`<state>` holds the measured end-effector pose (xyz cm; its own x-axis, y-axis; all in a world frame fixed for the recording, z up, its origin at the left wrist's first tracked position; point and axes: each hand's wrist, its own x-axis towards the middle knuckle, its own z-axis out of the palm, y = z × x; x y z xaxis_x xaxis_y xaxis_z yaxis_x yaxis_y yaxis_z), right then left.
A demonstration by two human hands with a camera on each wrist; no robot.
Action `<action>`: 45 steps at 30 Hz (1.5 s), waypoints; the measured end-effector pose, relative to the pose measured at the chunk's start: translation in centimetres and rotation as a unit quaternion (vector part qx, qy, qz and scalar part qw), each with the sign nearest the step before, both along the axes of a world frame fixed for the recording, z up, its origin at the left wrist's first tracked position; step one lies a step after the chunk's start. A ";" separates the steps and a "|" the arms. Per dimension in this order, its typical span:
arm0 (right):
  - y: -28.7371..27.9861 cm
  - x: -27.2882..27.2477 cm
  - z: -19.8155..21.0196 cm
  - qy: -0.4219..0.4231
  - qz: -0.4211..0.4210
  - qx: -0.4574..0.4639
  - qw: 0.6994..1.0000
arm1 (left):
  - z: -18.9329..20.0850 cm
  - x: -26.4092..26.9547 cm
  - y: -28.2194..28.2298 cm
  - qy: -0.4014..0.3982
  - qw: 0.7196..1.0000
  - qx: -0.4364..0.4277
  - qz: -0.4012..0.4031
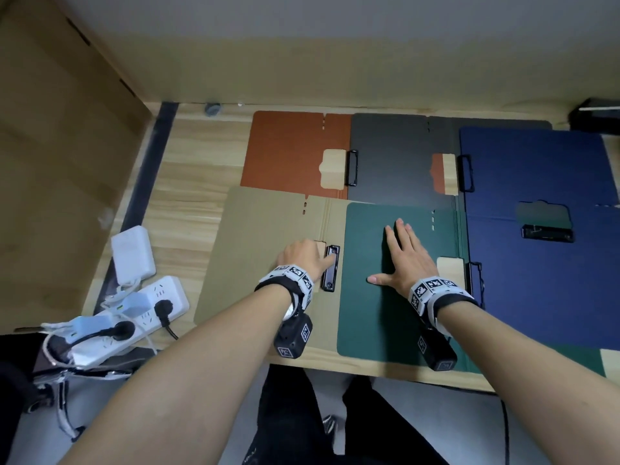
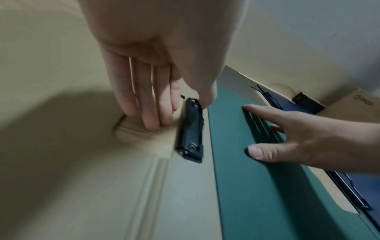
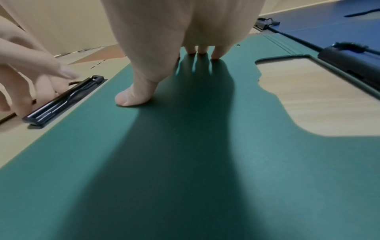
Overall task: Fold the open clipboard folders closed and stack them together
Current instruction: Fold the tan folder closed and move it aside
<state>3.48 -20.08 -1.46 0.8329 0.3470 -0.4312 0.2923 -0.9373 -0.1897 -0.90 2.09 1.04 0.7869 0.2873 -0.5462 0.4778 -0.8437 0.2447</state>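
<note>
Your wooden desk (image 1: 188,182) carries five clipboard folders laid open and overlapping. The blue folder (image 1: 536,280) is the largest patch in view, at your right, its spine running left to right with a black clip at its centre. The tan folder (image 1: 261,263) lies nearest you on the left, its spine running away from you and its long axis across the desk. The green folder (image 1: 396,297) overlaps the tan one's right half, its creases on its right side also running away from you, and it is partly tucked under the blue one. Farther back sit the rust folder (image 1: 288,149) and the grey folder (image 1: 396,156), side by side, the grey overlapping the rust.

Your right hand (image 1: 406,260) lies flat on the green cover, fingers straight and spread, thumb out to the left, grasping nothing. Your left hand (image 1: 303,256) rests on the tan folder at its notch: fingers extended and together, tips down beside the black clip (image 2: 191,128), thumb touching the clip's far end. The clip's long axis runs away from you.

A white power strip (image 1: 147,307) with plugs sits at the desk's left edge.
</note>
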 end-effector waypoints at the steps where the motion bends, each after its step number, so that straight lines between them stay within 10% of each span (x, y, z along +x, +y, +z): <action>1: 0.2 0.0 0.2 0.003 -0.004 -0.006 1.000 | 0.2 0.0 1.1 -0.003 1.000 -0.003 0.004; 13: 4.7 -1.6 2.6 0.054 -0.093 -0.032 0.994 | -0.6 -0.9 19.9 -0.037 0.987 0.030 0.152; 27: 11.1 -5.2 2.1 0.100 -0.113 -0.052 0.987 | -3.5 -2.2 21.4 0.008 0.949 -0.163 0.268; 45: 10.8 -5.1 1.9 0.073 -0.082 -0.065 0.992 | 6.4 -4.0 26.4 -0.097 0.946 -0.124 0.284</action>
